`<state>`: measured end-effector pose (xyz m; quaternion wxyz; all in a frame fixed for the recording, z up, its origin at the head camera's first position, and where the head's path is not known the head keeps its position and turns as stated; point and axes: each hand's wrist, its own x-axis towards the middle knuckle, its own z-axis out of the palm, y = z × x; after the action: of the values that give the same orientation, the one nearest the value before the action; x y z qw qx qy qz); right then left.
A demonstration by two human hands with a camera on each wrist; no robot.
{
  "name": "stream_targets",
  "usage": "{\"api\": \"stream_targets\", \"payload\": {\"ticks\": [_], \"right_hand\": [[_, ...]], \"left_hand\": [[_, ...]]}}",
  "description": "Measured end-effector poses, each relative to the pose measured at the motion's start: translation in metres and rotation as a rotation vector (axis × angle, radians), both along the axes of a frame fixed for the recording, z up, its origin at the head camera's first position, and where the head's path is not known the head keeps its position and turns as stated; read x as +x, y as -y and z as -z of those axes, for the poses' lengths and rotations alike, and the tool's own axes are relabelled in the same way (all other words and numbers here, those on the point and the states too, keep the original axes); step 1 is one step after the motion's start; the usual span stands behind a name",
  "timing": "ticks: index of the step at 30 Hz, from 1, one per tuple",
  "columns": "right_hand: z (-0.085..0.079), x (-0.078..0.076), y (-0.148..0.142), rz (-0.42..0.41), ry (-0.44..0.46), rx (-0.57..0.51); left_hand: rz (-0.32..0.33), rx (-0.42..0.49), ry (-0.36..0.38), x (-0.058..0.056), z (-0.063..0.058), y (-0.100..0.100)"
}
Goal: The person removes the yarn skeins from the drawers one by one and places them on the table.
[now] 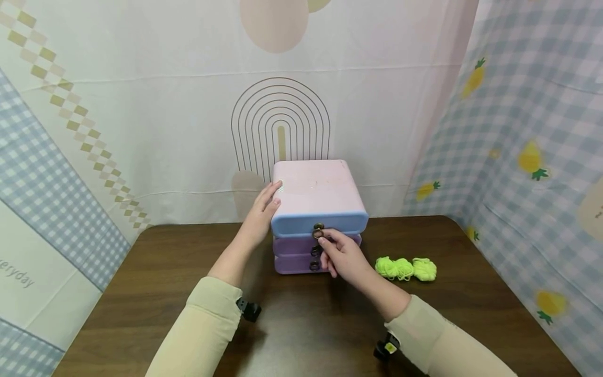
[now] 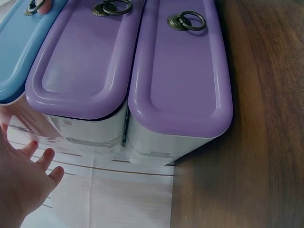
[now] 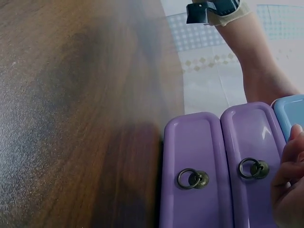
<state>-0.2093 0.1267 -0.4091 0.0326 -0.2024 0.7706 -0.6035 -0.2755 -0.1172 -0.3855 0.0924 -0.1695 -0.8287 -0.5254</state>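
Note:
A small drawer box with a pink top (image 1: 315,180) stands at the back of the table. Its top drawer (image 1: 292,225) has a blue front, and the two drawers below have purple fronts, the middle one (image 2: 90,61) and the lowest one (image 2: 178,80). Each front carries a bronze-coloured ring pull. My right hand (image 1: 346,257) pinches the ring pull (image 1: 317,234) of the blue drawer between thumb and finger. Against the left side of the box rests my left hand (image 1: 259,219), fingers extended, with fingertips at the top edge.
Bright yellow-green yarn (image 1: 404,268) lies in a bunch right of the box. Under everything is a dark wooden table (image 1: 301,324). A white patterned cloth (image 1: 165,131) hangs behind it, and checked cloth (image 1: 542,120) hangs at the right.

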Motion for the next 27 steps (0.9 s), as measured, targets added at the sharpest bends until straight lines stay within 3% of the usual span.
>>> {"api": "stream_targets", "payload": {"ticks": [10,21,27], "right_hand": [[0.003,0.002,-0.004,-0.015,0.014,0.008],[0.024,0.013,-0.022,-0.032,0.099,0.079],[0.011,0.026,-0.027,-0.026,0.107,0.114]], "left_hand": [[0.008,0.019,-0.012,0.0,0.0,-0.002],[0.009,0.02,-0.01,0.0,-0.002,-0.002],[0.006,0.017,-0.01,0.0,-0.003,-0.001]]}}
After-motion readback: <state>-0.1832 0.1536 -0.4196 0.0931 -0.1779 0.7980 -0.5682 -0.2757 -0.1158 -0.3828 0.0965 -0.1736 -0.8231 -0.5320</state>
